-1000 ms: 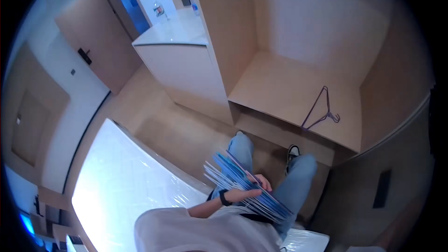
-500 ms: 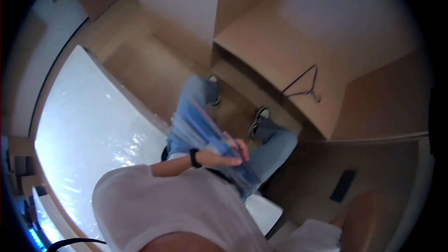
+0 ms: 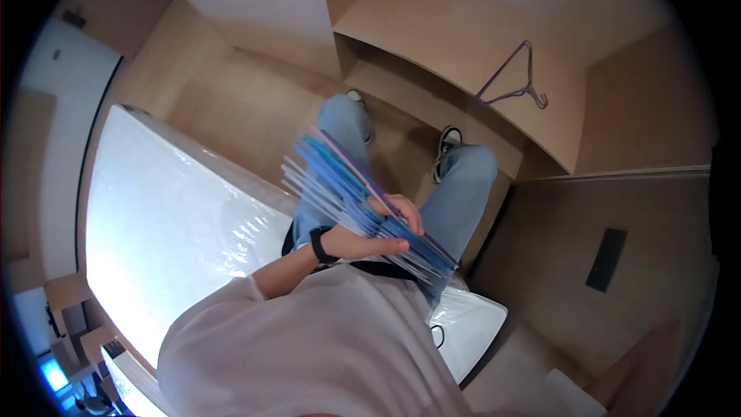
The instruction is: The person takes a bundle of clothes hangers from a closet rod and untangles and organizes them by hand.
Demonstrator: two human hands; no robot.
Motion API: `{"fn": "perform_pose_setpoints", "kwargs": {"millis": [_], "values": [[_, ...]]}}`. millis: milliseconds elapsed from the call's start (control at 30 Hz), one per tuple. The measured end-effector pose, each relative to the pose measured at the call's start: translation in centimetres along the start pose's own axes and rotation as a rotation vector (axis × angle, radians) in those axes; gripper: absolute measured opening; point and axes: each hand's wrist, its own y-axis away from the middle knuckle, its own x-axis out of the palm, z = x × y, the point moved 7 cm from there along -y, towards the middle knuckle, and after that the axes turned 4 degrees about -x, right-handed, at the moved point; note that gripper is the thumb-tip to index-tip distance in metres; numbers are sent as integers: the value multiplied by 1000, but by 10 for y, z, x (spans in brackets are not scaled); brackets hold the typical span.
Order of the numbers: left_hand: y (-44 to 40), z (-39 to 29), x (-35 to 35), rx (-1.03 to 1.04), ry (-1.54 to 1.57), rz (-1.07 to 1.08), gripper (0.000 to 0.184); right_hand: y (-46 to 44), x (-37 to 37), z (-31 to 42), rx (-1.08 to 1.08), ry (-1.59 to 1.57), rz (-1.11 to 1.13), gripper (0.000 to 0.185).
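A bundle of thin clothes hangers (image 3: 328,166), in blue, pale white, pink and purple, lies slantwise over my lap. My left hand (image 3: 374,235), wearing a black wristband, is closed round the middle of the bundle. Its thumb lies on the near side and the fingers curl over the far side. One purple hanger (image 3: 509,95) rests apart on the wooden shelf (image 3: 432,35) of the open cabinet ahead. My right hand is not in view; at the lower right only a white sleeve and part of an arm show, perhaps a reflection.
I sit on a white, plastic-wrapped mattress (image 3: 170,208) that stretches to the left. My knees and shoes (image 3: 449,139) point toward the cabinet. A glossy brown panel (image 3: 540,239) with a dark recessed handle (image 3: 606,260) stands on the right. A lit screen (image 3: 54,374) shows at lower left.
The view has shifted, so the cabinet and shelf hanger appear higher and farther right. The bundle stays in my left hand and shows more sharply, its ends more fanned out.
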Motion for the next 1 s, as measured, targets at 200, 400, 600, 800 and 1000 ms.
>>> {"fn": "perform_pose_setpoints", "kwargs": {"millis": [200, 400, 600, 800, 1000], "values": [[-2, 7, -2, 11, -17, 48, 24, 3, 5, -2, 52, 21, 34, 33], [-2, 4, -10, 36, -106, 72, 22, 2, 5, -5, 49, 59, 96, 31], [-8, -8, -17, 95, -127, 58, 27, -1, -1, 5, 62, 69, 107, 29], [-4, 11, -29, 60, 37, -20, 31, 0, -14, -1, 117, 62, -1, 28], [4, 27, -40, -33, 12, -109, 40, 12, -37, -14, 108, 20, -168, 28]]}}
